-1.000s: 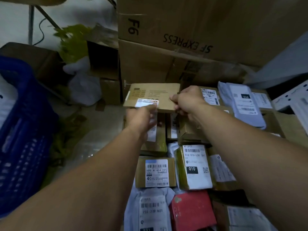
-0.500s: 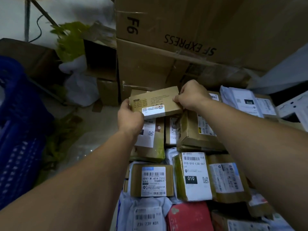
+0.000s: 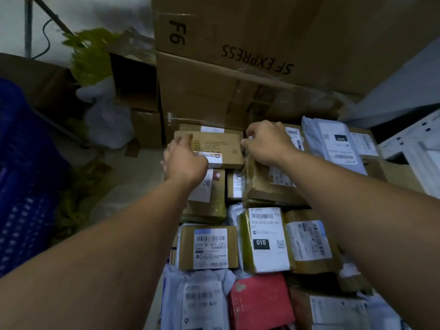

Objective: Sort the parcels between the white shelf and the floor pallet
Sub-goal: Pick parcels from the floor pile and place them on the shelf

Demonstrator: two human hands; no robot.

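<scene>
Dim stockroom corner, seen from above. Stacked SF Express cartons (image 3: 262,55) wall off the back. Blue crate (image 3: 21,186) far left, edge of a white perforated shelf (image 3: 404,141) far right. Between them a low parcel heap (image 3: 309,244): brown boxes, pale mailers, a red parcel (image 3: 259,303). Whatever lies beneath the heap is hidden.

Task's thing: flat brown box (image 3: 219,144), at the back of the heap, just in front of the lower carton, lying over another labelled parcel. Printed face up, white label strip along the near edge, toward the person. Long axis runs left to right, parallel to the carton face, roughly level.

Left hand (image 3: 183,163) covers the near-left corner, fingers (image 3: 185,139) curled round that end, one laid along the top. Right hand (image 3: 266,144) is at the right end, curled narrow, pinching the edge. Both hold the box.

Risks, as judged:
- The heap ends at the box's left end, so overhang there could tip it to the floor
- The parcels beneath look uneven, so it may rock or slide forward on release
- Pushed tight against the carton, it may be hard to get out again
</scene>
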